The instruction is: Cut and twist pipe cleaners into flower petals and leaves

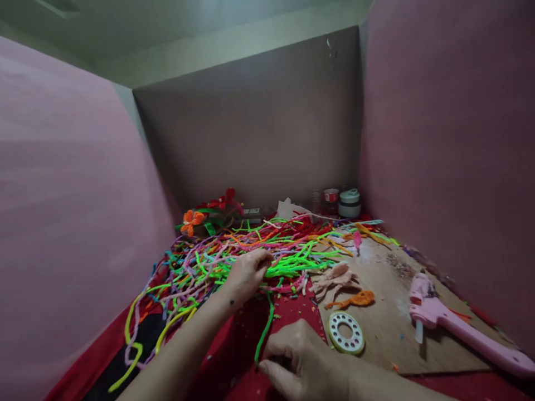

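Note:
My right hand (303,359) is closed at the lower front, its thumb and forefinger at the lower end of a green pipe cleaner (264,329). That stem slants up from the fingers toward the pile, bent near its top. Farther forward, my left hand (249,274) has its fingers curled together against a bundle of bright green pipe cleaners (298,264). What lies between those fingertips is hidden. Around it spreads a tangled heap of pipe cleaners (200,273) in pink, purple, yellow, orange and green.
On a brown board (393,345) at right lie a pink glue gun (443,317), a white tape spool (346,332), pale pink pieces (336,281) and an orange piece (357,299). An orange flower (193,222) and a lidded container (349,205) are at the back. Pink walls enclose both sides.

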Available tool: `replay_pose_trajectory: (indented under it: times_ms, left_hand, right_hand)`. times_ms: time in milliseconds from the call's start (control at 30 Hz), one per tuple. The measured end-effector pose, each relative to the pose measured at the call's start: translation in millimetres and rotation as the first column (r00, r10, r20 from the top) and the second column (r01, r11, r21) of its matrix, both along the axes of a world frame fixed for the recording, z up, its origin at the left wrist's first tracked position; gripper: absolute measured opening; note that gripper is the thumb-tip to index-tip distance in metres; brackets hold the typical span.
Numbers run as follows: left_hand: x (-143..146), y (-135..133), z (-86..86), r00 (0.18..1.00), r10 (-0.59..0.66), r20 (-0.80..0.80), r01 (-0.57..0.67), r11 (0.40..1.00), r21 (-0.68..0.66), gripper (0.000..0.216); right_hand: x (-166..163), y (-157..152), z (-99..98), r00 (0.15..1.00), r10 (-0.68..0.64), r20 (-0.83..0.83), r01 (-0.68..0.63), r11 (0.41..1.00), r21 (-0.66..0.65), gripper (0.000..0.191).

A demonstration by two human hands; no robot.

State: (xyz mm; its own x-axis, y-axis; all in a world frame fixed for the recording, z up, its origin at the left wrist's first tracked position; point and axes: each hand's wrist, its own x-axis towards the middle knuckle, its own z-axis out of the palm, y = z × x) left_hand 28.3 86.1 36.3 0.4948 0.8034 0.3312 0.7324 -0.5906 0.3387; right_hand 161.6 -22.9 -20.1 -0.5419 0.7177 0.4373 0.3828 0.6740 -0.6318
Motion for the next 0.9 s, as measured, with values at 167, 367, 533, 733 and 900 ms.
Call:
replay_pose_trajectory:
  times_ms: [167,367,533,733,900]
  left_hand:
    - [33.6,27.0,-7.3,0.991,-0.09,-0.103,0.095,0.995,0.039,0.02]
    - [68.6,70.5,-13.3,0.994,-0.001,-0.111,0.012,0.995,0.096,0.024]
    - [108.0,104.2,-12.5,0.981,-0.003,-0.193,0.008,1.0,0.023,0.019]
    - [130.5,127.1,-25.6,0.948,-0.027,-0.317,-0.012,0.993,-0.121,0.03]
    - [130.6,127.0,-31.7,0.949,0.019,-0.315,-0.052,0.994,-0.098,0.03]
  right_hand:
    - [0.2,3.9,-3.9,1.0,0.006,-0.017,-0.006,1.0,0.027,0.015]
    - [-2.0,7.6,-12.0,0.999,0.047,0.006,-0.047,0.998,0.052,0.015]
    - [-1.5,11.0,-13.8,0.998,0.054,-0.015,-0.052,0.995,0.08,0.014]
    - [0.3,17.4,-13.0,0.999,0.024,-0.027,-0.021,0.994,0.11,0.014]
    - [-1.2,21.6,-17.4,0.997,0.08,0.008,-0.08,0.988,0.134,0.016]
